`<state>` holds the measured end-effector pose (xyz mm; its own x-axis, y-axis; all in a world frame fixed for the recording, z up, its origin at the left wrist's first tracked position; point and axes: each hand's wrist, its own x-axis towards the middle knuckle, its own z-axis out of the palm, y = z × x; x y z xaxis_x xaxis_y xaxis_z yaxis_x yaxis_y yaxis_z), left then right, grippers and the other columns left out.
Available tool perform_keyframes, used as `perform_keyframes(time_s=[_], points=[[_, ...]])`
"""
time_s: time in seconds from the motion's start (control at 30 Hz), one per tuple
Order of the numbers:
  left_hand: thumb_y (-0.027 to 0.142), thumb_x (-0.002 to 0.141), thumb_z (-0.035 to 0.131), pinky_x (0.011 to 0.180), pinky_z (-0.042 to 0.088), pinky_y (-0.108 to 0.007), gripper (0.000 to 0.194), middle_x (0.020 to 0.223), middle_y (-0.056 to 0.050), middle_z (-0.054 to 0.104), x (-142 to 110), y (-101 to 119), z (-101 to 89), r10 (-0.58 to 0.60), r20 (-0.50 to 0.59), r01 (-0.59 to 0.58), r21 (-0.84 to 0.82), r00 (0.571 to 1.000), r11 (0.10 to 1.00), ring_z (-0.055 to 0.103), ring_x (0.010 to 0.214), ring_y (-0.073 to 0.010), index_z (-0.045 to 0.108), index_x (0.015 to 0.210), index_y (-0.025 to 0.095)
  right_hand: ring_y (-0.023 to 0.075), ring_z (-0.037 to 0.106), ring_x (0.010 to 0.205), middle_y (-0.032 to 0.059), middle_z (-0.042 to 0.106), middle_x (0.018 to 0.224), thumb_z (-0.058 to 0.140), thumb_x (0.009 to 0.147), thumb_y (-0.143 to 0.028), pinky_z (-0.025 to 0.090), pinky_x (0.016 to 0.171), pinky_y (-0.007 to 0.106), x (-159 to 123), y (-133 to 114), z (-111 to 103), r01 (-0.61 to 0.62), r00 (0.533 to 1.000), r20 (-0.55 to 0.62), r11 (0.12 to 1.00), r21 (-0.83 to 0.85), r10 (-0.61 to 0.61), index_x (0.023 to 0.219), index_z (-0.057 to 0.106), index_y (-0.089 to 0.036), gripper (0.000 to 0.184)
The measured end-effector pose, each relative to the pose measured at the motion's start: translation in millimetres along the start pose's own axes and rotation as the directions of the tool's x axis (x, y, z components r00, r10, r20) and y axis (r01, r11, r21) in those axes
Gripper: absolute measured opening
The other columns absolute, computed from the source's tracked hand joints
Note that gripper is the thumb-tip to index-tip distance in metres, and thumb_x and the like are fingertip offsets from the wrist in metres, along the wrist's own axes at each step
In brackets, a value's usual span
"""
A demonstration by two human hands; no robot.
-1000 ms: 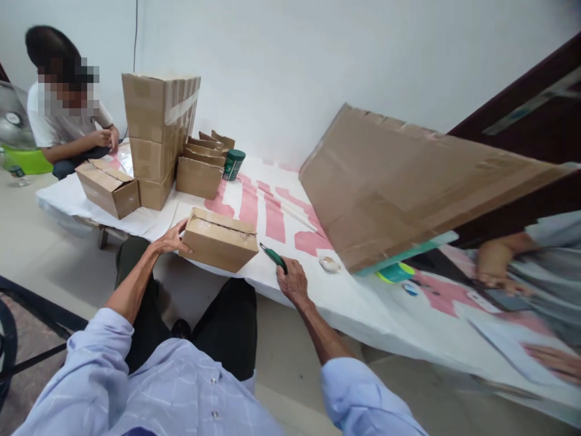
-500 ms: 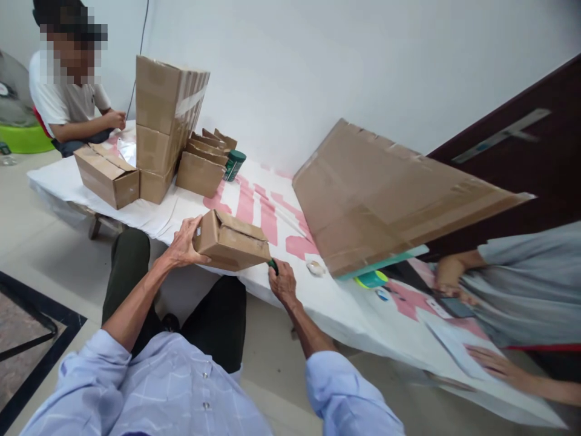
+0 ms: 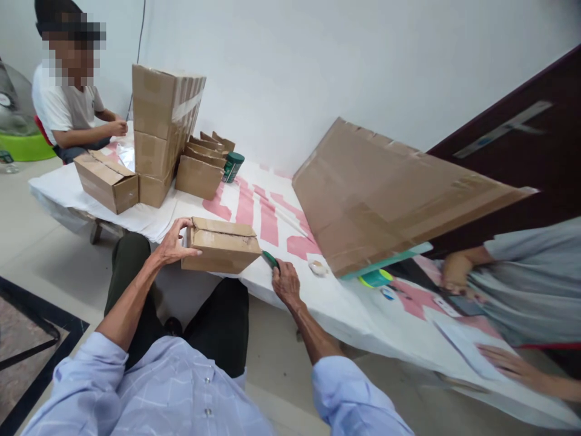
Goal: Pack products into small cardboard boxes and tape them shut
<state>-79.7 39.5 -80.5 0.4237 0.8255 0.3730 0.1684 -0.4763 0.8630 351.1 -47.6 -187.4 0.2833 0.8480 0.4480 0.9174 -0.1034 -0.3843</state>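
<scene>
Left hand (image 3: 175, 245) gripping brown oblong cardboard box (image 3: 222, 245), centre; right hand (image 3: 287, 281) clasping slim green tool (image 3: 270, 260). Tall brown carton stack (image 3: 153, 115), upper left; large brown cardboard panel (image 3: 399, 197), right.

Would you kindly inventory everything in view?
Held box: 1, brown, centre
Tool: 1, green, right of held box
Stacked boxes: three high in front, brown, left
Loose box: 1, brown, left of stack
Open cartons: several, brown, right of stack
Canister: 1, green, beside open cartons
Large cardboard: 1, brown, right
Small item: 1, whitish, left of large cardboard
Round item: 1, green-yellow, by large cardboard
Table cover: 1, white, pink, under boxes
People: 2, white and grey tops, either side
Door: 1, dark, far right
Left hand: 1, bare, on held box
Right hand: 1, bare, gripping tool
Sleeves: 2, light blue, below
</scene>
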Motion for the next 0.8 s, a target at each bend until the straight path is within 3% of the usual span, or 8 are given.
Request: perform_keyframes(time_s=[0.17,0.23,0.33,0.5,0.67,0.8], points=[[0.055,0.07,0.09,0.107,0.054,-0.052,0.066,0.158,-0.016,0.048,5.2,3.2,-3.3,0.044,0.047,-0.048,0.082,0.998,0.995,0.051,0.145,-0.0376,0.06,0.121,0.025,0.028,0.062,0.086,0.0113,0.069,0.09,0.041,0.093,-0.039,0.053,0.081,0.042,22.3,-40.7,-39.4,-0.167,0.963,-0.173,0.961,0.22,0.207,0.108,0.071,-0.017,0.04],[0.054,0.071,0.09,0.108,0.054,-0.051,0.067,0.155,-0.016,0.05,7.8,3.0,-2.5,0.06,0.051,-0.065,0.112,0.997,0.992,0.053,0.142,-0.0369,0.062,0.124,0.024,0.0234,0.058,0.07,0.0045,0.064,0.074,0.043,0.097,-0.048,0.05,0.068,0.036,35.4,-69.3,-64.1,-0.14,0.972,-0.129,0.921,0.363,0.198,0.102,0.072,-0.018,0.042],[0.051,0.071,0.091,0.106,0.055,-0.051,0.079,0.15,-0.015,0.052,10.7,2.4,-0.4,0.068,0.067,-0.076,0.126,0.995,0.989,0.054,0.139,-0.0366,0.06,0.138,0.025,0.0189,0.057,0.064,0.001,0.063,0.068,0.059,0.097,-0.055,0.047,0.063,0.031,52.6,-121.4,-100.0,0.044,0.999,0.004,0.877,0.478,-0.052,0.092,0.076,-0.018,0.041],[0.05,0.069,0.091,0.103,0.057,-0.051,0.097,0.15,-0.013,0.051,13.2,1.2,-0.3,0.067,0.1,-0.078,0.112,0.993,0.991,0.053,0.14,-0.0388,0.051,0.155,0.03,0.0226,0.07,0.083,0.0072,0.08,0.094,0.062,0.099,-0.05,0.055,0.08,0.034,71.5,-194.5,-133.7,0.334,0.905,0.088,0.822,0.46,-0.417,0.099,0.08,-0.02,0.035],[0.052,0.067,0.093,0.102,0.058,-0.052,0.099,0.152,-0.014,0.049,14.5,-2.3,-1.1,0.04,0.115,-0.049,0.077,0.993,0.996,0.049,0.144,-0.0406,0.051,0.154,0.029,0.0256,0.074,0.095,0.0111,0.083,0.107,0.057,0.103,-0.042,0.056,0.088,0.037,87.7,-215.8,-141.4,0.459,0.791,0.25,0.811,0.362,-0.559,0.106,0.082,-0.02,0.034],[0.05,0.066,0.094,0.101,0.058,-0.052,0.093,0.149,-0.013,0.05,15.3,-5.4,0.0,0.055,0.105,-0.064,0.084,0.993,0.994,0.051,0.139,-0.0389,0.055,0.148,0.029,0.025,0.075,0.097,0.0102,0.083,0.109,0.057,0.104,-0.038,0.055,0.088,0.036,95.6,-215.8,-142.3,0.519,0.753,0.305,0.811,0.269,-0.583,0.108,0.082,-0.021,0.031]])
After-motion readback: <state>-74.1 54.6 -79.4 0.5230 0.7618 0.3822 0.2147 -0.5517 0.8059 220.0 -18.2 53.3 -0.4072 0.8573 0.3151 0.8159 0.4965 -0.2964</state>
